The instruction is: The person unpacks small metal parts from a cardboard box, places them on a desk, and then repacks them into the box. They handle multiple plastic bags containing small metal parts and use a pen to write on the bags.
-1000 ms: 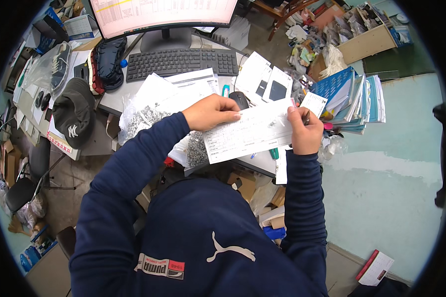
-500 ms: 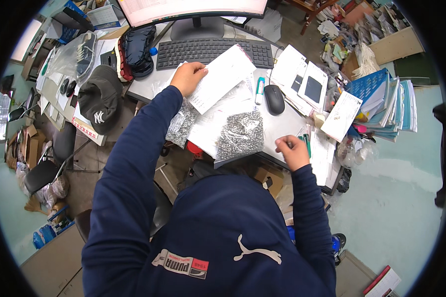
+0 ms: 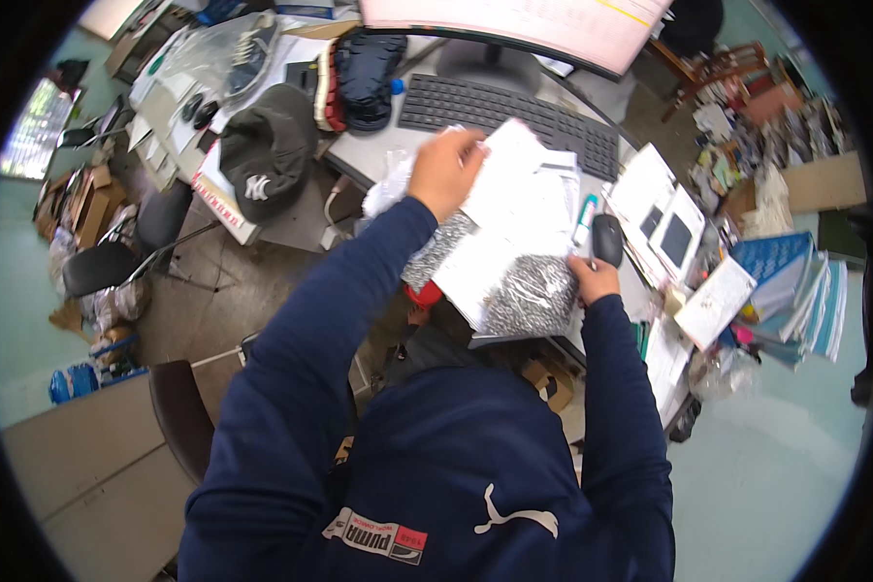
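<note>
My left hand (image 3: 444,171) is raised over the desk and grips the top of a stack of white paper sheets (image 3: 512,184) in front of the black keyboard (image 3: 502,109). My right hand (image 3: 592,280) holds the right edge of a clear plastic bag filled with small dark metal parts (image 3: 528,297). A second such bag (image 3: 435,254) lies under my left forearm. Both sleeves are dark blue.
A black mouse (image 3: 607,239) lies just above my right hand, with a monitor (image 3: 514,23) behind the keyboard. A dark cap (image 3: 267,145) and a black pouch (image 3: 364,66) sit at the left. Booklets and a blue book stack (image 3: 795,291) crowd the right; chairs (image 3: 116,262) stand at the left.
My left hand has lifted the paper sheets up off the desk. My right hand has moved left and taken hold of the bag of metal parts. The view has tilted.
</note>
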### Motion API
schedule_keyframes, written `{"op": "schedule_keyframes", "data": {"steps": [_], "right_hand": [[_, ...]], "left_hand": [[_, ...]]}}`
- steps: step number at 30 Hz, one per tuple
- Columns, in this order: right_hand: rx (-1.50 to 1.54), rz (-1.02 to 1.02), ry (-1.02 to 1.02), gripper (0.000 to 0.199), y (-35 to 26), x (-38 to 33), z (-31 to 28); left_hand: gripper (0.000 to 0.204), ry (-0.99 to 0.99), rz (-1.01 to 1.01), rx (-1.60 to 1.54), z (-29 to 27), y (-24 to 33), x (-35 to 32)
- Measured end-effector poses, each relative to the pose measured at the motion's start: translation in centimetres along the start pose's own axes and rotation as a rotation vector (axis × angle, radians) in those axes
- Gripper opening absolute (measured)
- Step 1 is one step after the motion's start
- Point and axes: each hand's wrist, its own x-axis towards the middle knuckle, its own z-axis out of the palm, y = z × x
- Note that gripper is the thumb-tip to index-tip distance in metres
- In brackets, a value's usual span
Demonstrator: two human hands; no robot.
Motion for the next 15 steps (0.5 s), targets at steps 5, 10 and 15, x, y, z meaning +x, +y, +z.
{"op": "schedule_keyframes", "data": {"steps": [5,10,15], "right_hand": [[0.131,0.031,0.011,0.032,-0.3,-1.0,-0.1],[0.201,-0.035,0.054,0.033,0.5,-1.2,0.4],[0.351,0.064,0.056,0.031,1.6,-1.3,-0.1]], "left_hand": [[0.039,-0.572,-0.401,0.095,-0.1,3.8,-10.4],[0.044,-0.396,-0.629,-0.198,3.7,2.6,-14.1],[0.032,-0.476,-0.727,-0.308,6.1,1.5,-14.6]]}}
